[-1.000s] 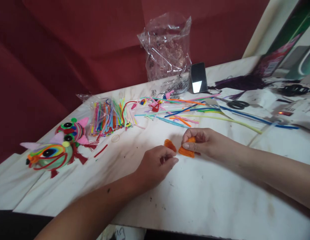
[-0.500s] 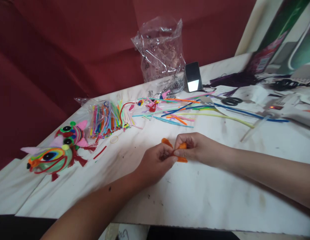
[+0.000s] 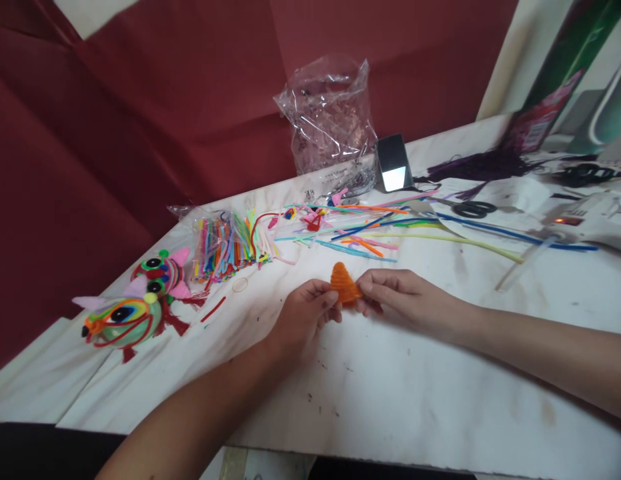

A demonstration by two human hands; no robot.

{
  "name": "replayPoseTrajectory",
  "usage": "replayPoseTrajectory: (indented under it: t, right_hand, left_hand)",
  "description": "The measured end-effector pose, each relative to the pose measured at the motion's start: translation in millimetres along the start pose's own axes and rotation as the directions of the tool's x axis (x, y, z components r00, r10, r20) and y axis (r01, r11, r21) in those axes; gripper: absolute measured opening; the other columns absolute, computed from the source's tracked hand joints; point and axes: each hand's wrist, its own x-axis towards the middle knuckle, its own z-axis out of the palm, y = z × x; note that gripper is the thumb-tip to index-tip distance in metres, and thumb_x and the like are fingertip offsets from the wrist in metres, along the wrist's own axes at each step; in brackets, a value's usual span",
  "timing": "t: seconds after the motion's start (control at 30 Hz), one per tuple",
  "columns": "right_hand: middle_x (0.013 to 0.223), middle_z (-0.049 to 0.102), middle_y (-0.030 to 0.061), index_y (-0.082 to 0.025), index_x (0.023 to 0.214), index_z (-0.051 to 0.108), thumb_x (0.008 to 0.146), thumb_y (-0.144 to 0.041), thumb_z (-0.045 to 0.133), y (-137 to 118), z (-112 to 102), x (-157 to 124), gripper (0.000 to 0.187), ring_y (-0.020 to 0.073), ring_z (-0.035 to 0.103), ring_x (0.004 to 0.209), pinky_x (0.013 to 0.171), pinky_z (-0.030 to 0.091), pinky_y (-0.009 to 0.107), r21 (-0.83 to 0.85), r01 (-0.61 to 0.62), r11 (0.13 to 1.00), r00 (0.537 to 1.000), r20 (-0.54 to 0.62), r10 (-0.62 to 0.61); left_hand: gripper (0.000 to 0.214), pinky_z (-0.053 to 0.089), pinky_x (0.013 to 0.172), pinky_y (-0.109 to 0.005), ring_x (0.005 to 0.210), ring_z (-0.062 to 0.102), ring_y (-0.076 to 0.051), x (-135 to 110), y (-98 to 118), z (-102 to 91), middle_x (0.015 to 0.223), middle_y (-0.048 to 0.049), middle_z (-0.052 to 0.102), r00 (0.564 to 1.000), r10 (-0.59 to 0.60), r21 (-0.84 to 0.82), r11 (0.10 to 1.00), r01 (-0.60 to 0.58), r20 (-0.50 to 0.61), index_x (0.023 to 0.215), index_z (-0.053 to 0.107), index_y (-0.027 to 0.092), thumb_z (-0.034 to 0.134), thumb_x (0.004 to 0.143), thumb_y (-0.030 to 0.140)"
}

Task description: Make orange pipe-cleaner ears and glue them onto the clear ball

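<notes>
- Left hand (image 3: 309,307): thumb and fingers closed on the left edge of a ridged, fuzzy orange triangular piece (image 3: 344,284).
- Right hand (image 3: 397,293): fingers pinching the lower right corner of the same piece, which sits between both hands, narrow tip upward, over the white marble-patterned worktop (image 3: 415,387).
- Left side: two multicoloured animal-like figures (image 3: 125,316) with black eyes and red tassels.
- Beyond the hands: bundle of multicoloured fuzzy stems (image 3: 230,250), partly in clear plastic.
- Right side: dark-handled scissors (image 3: 471,209); white glue gun (image 3: 587,215), orange light lit.
</notes>
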Motion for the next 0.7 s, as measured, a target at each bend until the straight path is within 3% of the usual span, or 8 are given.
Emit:
replayPoseTrajectory:
  t: [0.17, 0.3, 0.5, 0.7]
  right_hand:
    - [0.062, 0.051, -0.0019, -0.016, 0.07, 0.053, 0.078, -0.036, 0.056, 4.0, 1.1, -3.0, 0.021, 0.0088, 0.041, 0.054, 0.049, 0.031, 0.022, -0.045, -0.003, 0.999, 0.999, -0.049, 0.001]
    - [0.056, 0.046, -0.0042, -0.015, 0.067, 0.055, 0.076, -0.03, 0.057, 1.9, 0.1, -4.9, 0.017, 0.007, 0.035, 0.049, 0.045, 0.027, 0.021, -0.104, -0.015, 0.994, 0.999, 0.045, 0.02]
    - [0.074, 0.061, 0.0039, -0.015, 0.082, 0.059, 0.08, -0.036, 0.056, -1.4, 4.2, -7.3, 0.021, 0.0135, 0.053, 0.067, 0.058, 0.039, 0.024, -0.054, 0.074, 0.996, 0.993, 0.091, -0.068]
    - [0.071, 0.061, 0.0017, -0.016, 0.073, 0.055, 0.08, -0.038, 0.057, -1.6, 4.4, -7.2, 0.023, 0.0096, 0.048, 0.06, 0.053, 0.037, 0.022, 0.028, 0.005, 1.0, 0.995, 0.099, -0.007]
  left_hand:
    - [0.019, 0.036, 0.06, -0.023, 0.056, 0.049, -0.007, -4.6, 2.2, 1.9, 0.06, 0.0028, 0.056, 0.998, 0.053, 0.14, 0.989, -0.051, -0.013, 0.074, 0.055, 0.014, 0.068, 0.065, 0.024]
    - [0.025, 0.036, 0.061, -0.023, 0.063, 0.05, -0.008, -8.9, 6.2, 2.6, 0.07, 0.0016, 0.059, 0.993, 0.082, 0.242, 0.965, -0.101, 0.087, 0.078, 0.057, 0.014, 0.072, 0.063, 0.027]
    - [0.022, 0.037, 0.055, -0.024, 0.053, 0.048, -0.007, -8.9, 4.4, 2.6, 0.057, 0.0031, 0.054, 0.985, 0.099, 0.273, 0.953, -0.135, 0.142, 0.07, 0.053, 0.014, 0.069, 0.067, 0.029]
    - [0.031, 0.044, 0.055, -0.025, 0.051, 0.055, -0.009, -10.3, 8.7, 5.7, 0.067, 0.0009, 0.061, 0.984, 0.139, 0.297, 0.941, -0.165, 0.108, 0.087, 0.056, 0.015, 0.071, 0.064, 0.03]
